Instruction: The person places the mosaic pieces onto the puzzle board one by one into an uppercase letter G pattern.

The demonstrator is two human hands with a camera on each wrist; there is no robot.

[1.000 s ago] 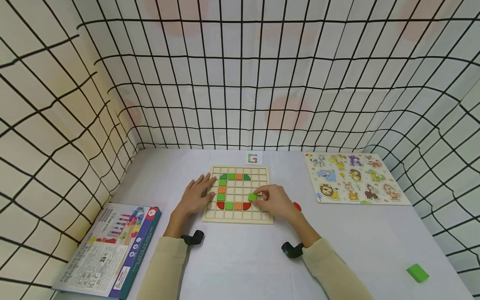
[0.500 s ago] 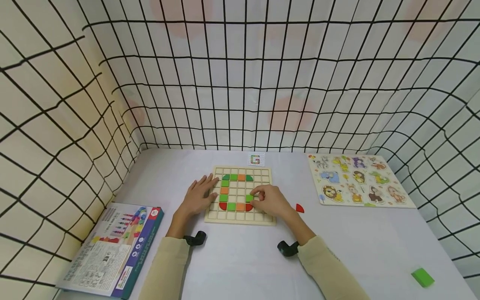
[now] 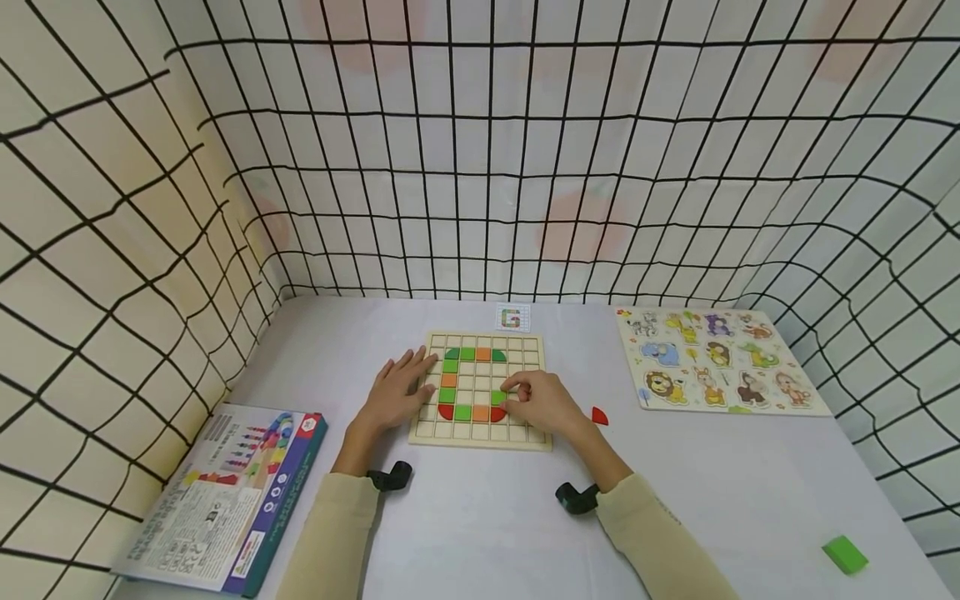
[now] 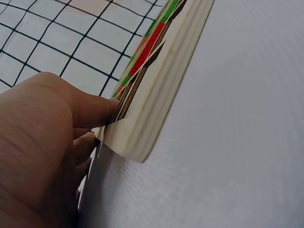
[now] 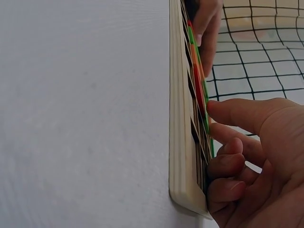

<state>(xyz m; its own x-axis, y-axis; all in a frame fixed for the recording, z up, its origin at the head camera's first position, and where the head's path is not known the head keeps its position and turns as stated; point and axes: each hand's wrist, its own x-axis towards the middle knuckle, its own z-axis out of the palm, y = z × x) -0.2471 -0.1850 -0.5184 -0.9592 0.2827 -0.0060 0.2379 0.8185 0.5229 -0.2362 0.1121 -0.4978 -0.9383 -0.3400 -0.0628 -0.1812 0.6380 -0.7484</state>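
Observation:
A wooden grid board (image 3: 480, 442) lies on the white table, with green and orange square tiles and curved-edged green and red corner pieces forming an open loop in its cells. My left hand (image 3: 391, 392) rests on the board's left edge with its fingers extended; the left wrist view shows the thumb (image 4: 97, 110) at the rim. With thumb and index finger my right hand (image 3: 542, 400) pinches a green square tile (image 3: 498, 397) at the grid, just above the lower right red piece (image 3: 497, 414). In the right wrist view its other fingers (image 5: 227, 165) are curled, and the tile is mostly hidden.
A small card (image 3: 513, 317) with a G pattern lies behind the board. One red piece (image 3: 599, 416) lies to its right, and a green block (image 3: 845, 554) farther right. An animal puzzle board (image 3: 720, 362) is at the back right, a printed box (image 3: 225, 500) at left.
The right hand has lowered the green tile onto the grid, above the red piece, and then stayed there. The head view has shifted slightly. The left hand keeps its place on the board.

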